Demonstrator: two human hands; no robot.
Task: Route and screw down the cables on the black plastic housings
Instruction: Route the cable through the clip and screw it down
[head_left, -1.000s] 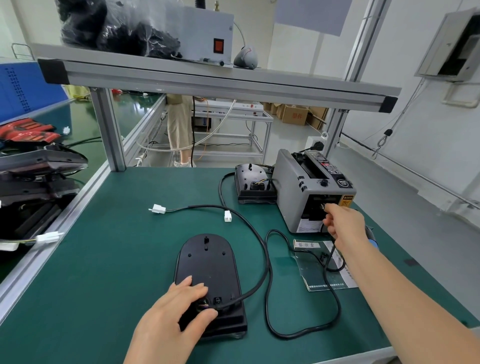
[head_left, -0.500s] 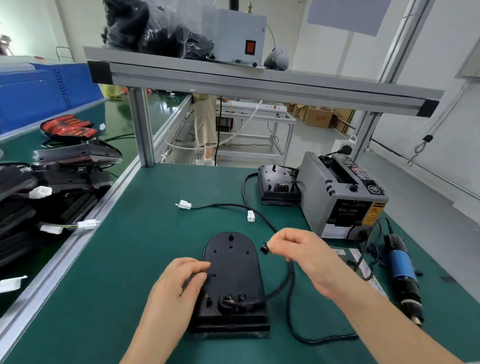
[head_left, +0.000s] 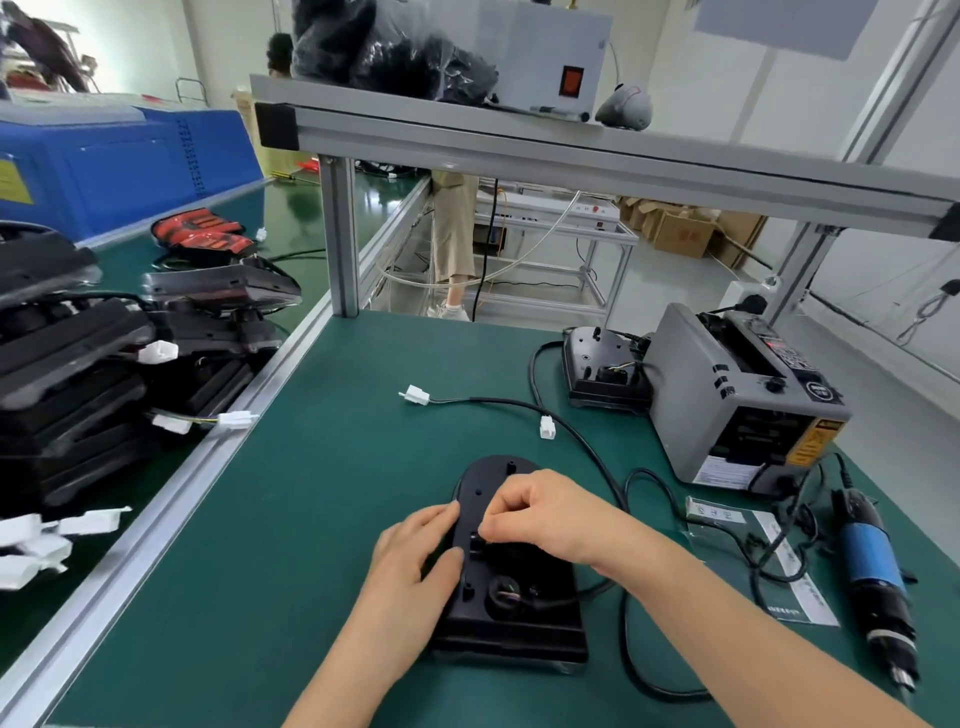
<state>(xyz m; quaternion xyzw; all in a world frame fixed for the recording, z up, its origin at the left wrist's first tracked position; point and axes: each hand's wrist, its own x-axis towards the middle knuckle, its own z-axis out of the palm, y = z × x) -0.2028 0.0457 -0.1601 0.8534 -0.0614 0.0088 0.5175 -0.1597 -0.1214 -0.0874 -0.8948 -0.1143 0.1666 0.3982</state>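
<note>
A black plastic housing (head_left: 511, 618) lies flat on the green mat in front of me. My left hand (head_left: 415, 551) rests on its left edge and holds it. My right hand (head_left: 540, 512) is over the housing's middle, fingertips pinched on a small black clip (head_left: 477, 543) pressed against the top face. A black cable (head_left: 587, 452) leaves the housing's round opening, loops right and runs back to two white connectors (head_left: 546, 427). A second housing (head_left: 597, 364) stands farther back beside the tape dispenser.
A grey tape dispenser (head_left: 743, 395) stands at the right, a blue electric screwdriver (head_left: 872, 571) lies near the right edge with a plastic bag (head_left: 769, 561) beside it. Stacked black housings (head_left: 78, 364) fill the left bench beyond the aluminium rail (head_left: 171, 499). A shelf beam (head_left: 571, 150) crosses overhead.
My right hand came back from the tape dispenser with a small black clip and lowered it onto the housing. My left hand shifted up along the housing's left edge.
</note>
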